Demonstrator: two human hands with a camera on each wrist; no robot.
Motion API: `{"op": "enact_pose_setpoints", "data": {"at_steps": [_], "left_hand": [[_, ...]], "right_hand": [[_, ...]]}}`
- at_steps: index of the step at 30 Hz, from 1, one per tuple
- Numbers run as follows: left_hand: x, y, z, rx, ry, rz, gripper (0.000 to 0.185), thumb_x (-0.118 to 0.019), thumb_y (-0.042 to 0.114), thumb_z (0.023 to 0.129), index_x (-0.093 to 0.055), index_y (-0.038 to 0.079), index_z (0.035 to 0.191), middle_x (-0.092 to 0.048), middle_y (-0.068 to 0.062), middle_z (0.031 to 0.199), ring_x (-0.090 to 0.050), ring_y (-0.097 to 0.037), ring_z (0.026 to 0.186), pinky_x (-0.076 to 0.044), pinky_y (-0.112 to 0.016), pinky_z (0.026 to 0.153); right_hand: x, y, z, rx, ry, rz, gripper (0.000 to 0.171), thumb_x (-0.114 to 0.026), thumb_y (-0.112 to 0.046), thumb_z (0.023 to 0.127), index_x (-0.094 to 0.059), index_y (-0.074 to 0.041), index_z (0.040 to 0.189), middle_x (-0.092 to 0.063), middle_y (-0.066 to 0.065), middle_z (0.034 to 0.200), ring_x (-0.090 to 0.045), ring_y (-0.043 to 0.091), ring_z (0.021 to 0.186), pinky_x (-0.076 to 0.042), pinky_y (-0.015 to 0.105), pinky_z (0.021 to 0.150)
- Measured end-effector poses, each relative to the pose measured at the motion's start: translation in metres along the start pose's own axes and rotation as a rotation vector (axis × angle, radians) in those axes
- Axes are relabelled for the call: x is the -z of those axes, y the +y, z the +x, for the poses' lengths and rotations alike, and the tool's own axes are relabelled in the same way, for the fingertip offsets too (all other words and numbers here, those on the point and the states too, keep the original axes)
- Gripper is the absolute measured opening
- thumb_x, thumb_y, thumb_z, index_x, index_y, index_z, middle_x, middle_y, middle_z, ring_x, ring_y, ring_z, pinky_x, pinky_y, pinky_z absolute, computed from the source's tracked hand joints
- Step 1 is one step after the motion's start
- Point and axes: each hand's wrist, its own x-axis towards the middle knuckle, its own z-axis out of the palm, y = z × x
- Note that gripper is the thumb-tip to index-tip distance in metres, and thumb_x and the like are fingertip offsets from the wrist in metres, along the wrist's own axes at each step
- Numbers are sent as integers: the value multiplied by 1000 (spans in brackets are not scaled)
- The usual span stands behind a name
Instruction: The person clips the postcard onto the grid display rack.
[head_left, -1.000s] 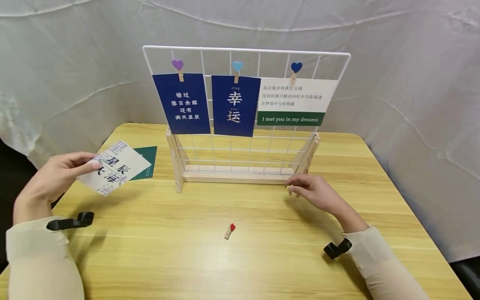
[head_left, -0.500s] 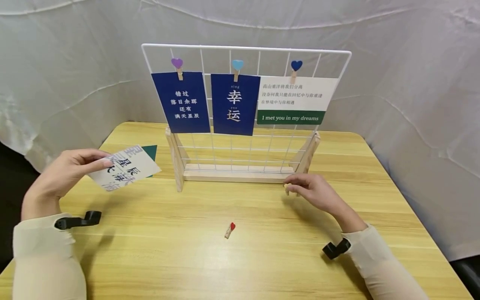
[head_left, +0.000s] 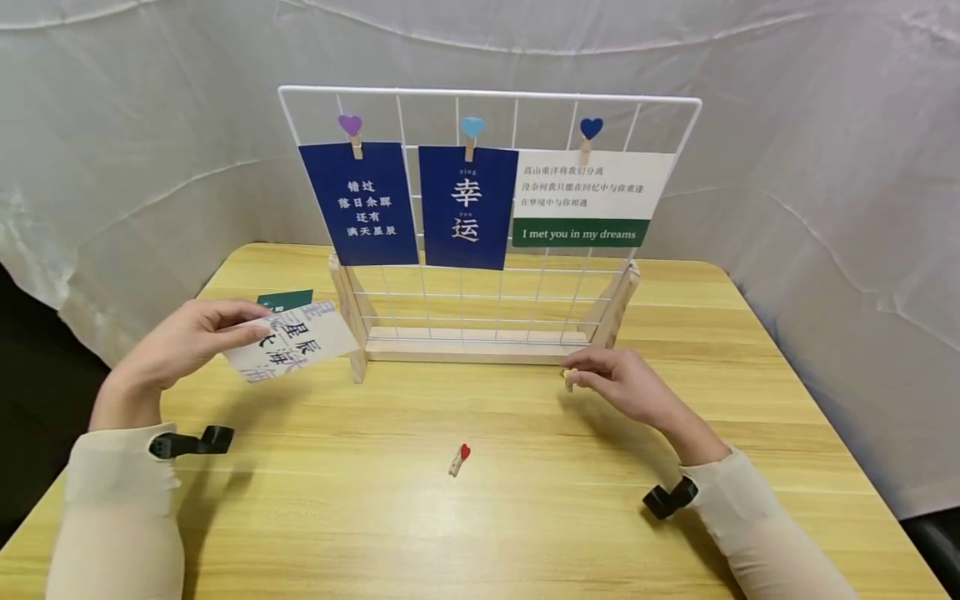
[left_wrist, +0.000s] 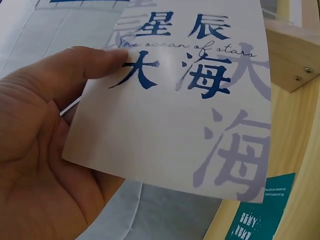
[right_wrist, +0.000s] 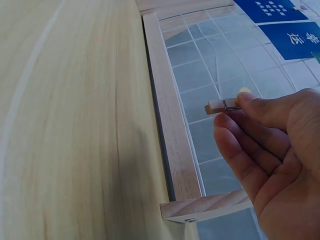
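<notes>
On the white wire grid [head_left: 678, 142], which stands in a wooden base at 12 o'clock on the worktop [head_left: 525, 500], three cards already hang in the top row, each under a heart clip: a blue card [head_left: 360, 204] with a purple clip, a second blue card [head_left: 467, 208] with a light blue clip, and a white and green card [head_left: 592, 200] with a dark blue clip. As I judge it, this part of the work is done, and the lower rows of the grid have no card yet.

At 9 o'clock, the left hand [head_left: 180, 346] holds the white card [head_left: 296, 348] above the worktop, thumb on its face and fingers behind it, near the left foot of the stand. Its grip is closed on the card. At 3 o'clock, the right hand [head_left: 618, 379] pinches a small wooden clip [right_wrist: 222, 105] between thumb and fingertips, low beside the right foot of the base.

So it seems the fourth card is ready but not yet on the grid. Two things wait: a dark green card [head_left: 285, 300] lies flat on the worktop, partly behind the white card, and a red heart clip [head_left: 459, 460] lies at 6 o'clock, apart from both hands. I think a little more than half is done.
</notes>
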Motion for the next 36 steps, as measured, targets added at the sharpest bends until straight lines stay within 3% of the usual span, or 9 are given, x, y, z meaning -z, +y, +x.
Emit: {"op": "enact_pose_setpoints", "data": {"at_steps": [6,13,20,29,36], "left_hand": [[-6,5,3,-62,-39,-19,24,-58,3,98,-62,-8,119,-71,-4,99,-68,-13,82,-51,-18,73],[-18,12,10,-47,-99,-13,25,-57,7,99,-62,-3,122,-69,-17,108,-69,-15,85,-55,-26,70],[-27,17,16,7,-126,17,24,-59,11,99,-63,3,121,-69,-14,110,-68,-19,88,-54,-28,72],[-39,23,22,-29,-132,58,22,-58,8,99,-63,4,120,-69,-13,109,-67,-21,89,-54,-28,74],[-49,29,26,-31,-122,33,20,-58,6,99,-64,4,118,-69,-12,106,-67,-22,89,-55,-30,72]], "right_hand": [[-1,0,1,-13,2,10,18,-65,-16,95,-72,-12,111,-70,2,109,-65,13,97,-54,28,81],[-3,-1,1,-3,0,55,17,-66,-14,95,-71,-10,110,-69,3,107,-66,14,95,-54,26,81],[-5,-5,1,12,9,42,16,-65,-14,95,-71,-11,110,-69,1,107,-66,13,94,-54,26,80],[-8,-7,2,39,23,24,17,-65,-14,95,-71,-9,109,-69,0,107,-66,12,92,-55,28,79],[-11,-14,7,45,26,15,16,-67,-16,94,-72,-10,108,-70,-1,107,-66,11,89,-55,28,77]]}}
